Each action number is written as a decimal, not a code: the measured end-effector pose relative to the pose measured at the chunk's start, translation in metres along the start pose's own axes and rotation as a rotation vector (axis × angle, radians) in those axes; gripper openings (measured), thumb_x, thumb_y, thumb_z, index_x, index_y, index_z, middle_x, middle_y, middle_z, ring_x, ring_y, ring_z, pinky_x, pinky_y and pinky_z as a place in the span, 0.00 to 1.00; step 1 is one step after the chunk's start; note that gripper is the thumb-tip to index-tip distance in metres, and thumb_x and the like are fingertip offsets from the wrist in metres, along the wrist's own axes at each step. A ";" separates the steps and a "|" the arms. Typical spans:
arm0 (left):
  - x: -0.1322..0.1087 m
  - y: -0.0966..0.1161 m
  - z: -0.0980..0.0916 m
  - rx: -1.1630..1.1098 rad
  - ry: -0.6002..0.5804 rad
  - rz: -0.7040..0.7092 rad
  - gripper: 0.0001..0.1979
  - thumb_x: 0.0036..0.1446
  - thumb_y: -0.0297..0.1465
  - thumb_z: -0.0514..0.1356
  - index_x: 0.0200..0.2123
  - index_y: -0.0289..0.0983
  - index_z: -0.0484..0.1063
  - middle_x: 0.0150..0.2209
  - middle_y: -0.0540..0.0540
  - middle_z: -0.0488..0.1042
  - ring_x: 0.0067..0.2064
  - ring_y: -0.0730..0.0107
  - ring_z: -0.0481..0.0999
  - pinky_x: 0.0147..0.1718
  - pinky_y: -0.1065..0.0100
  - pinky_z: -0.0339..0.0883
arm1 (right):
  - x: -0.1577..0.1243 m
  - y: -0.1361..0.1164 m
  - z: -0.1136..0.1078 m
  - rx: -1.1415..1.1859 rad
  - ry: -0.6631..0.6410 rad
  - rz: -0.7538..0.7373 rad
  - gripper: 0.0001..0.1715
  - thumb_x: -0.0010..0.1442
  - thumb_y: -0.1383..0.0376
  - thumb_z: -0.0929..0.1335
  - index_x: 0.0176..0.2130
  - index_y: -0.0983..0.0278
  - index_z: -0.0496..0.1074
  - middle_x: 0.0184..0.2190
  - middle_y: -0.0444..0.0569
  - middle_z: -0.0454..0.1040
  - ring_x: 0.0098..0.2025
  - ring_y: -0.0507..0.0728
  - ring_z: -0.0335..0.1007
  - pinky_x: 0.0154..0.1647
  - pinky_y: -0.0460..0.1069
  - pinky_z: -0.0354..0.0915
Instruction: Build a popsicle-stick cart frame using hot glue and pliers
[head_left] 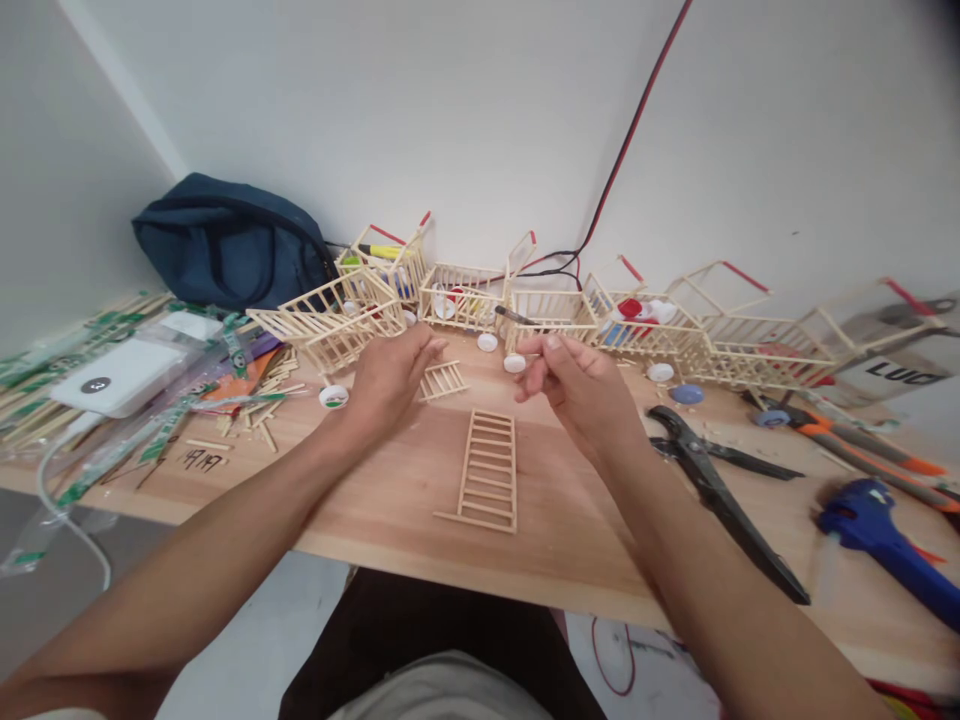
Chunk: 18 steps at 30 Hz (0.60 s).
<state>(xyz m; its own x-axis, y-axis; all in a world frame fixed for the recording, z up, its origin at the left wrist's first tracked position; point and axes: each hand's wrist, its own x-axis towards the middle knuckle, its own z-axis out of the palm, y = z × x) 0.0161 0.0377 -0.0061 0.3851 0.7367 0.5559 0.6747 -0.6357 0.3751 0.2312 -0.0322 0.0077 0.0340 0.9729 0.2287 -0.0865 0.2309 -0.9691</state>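
**Wood-stick frames lie under two bare hands**

Pale wooden surface [390, 500] carries everything here. The right hand [581, 390] hovers above it with its fingers [541, 352] pinched shut on a thin dark tool [514, 317], whose free end points up and to the left, toward the row of stick baskets [540, 310] along the wall. A white cap [514, 363] sits just below those fingertips, apart from them.

The left hand [390, 378] is palm down, its fingers [429, 345] loosely curled with nothing visible between them. A small stick frame [442, 380] lies flat just beside that hand; whether the hand touches it cannot be told. A larger ladder-like frame [489, 470] lies flat between the two forearms, nearer the front edge, touched by neither hand.

Right of the right wrist lie black cutters [712, 485], then orange-handled pliers [855, 445] and a blue tool [877, 530]. At far left are loose sticks [259, 410], another white cap [334, 397] and a dark blue bag [225, 240] against the wall.
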 end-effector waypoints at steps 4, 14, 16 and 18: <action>0.001 0.004 -0.001 -0.040 0.008 0.024 0.23 0.64 0.39 0.51 0.18 0.36 0.56 0.17 0.54 0.54 0.21 0.76 0.55 0.25 0.69 0.46 | 0.002 -0.001 -0.006 -0.146 0.088 -0.014 0.28 0.61 0.44 0.62 0.23 0.62 0.69 0.08 0.36 0.54 0.16 0.51 0.65 0.32 0.50 0.67; -0.002 0.014 0.003 -0.069 -0.064 0.049 0.16 0.59 0.35 0.57 0.21 0.35 0.64 0.19 0.54 0.62 0.23 0.76 0.59 0.26 0.71 0.49 | 0.007 0.003 -0.031 -1.114 -0.326 -0.086 0.10 0.57 0.70 0.67 0.40 0.64 0.76 0.39 0.51 0.78 0.40 0.57 0.71 0.42 0.51 0.62; -0.003 0.015 0.004 -0.068 -0.115 0.040 0.15 0.59 0.35 0.57 0.22 0.35 0.65 0.19 0.53 0.63 0.23 0.75 0.61 0.26 0.71 0.49 | 0.007 0.006 -0.035 -1.162 -0.380 -0.030 0.12 0.56 0.73 0.66 0.41 0.65 0.75 0.39 0.52 0.76 0.39 0.56 0.70 0.41 0.50 0.61; -0.005 0.015 0.007 -0.078 -0.179 0.033 0.12 0.59 0.34 0.57 0.24 0.35 0.68 0.20 0.52 0.66 0.25 0.74 0.63 0.27 0.70 0.50 | 0.006 0.009 -0.036 -1.193 -0.415 0.012 0.13 0.55 0.74 0.66 0.40 0.64 0.74 0.37 0.51 0.75 0.37 0.55 0.69 0.38 0.48 0.60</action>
<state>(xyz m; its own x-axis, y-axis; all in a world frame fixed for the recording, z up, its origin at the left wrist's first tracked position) 0.0288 0.0263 -0.0081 0.5169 0.7399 0.4304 0.6114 -0.6711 0.4193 0.2662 -0.0245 -0.0033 -0.2937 0.9556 0.0216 0.8725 0.2773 -0.4022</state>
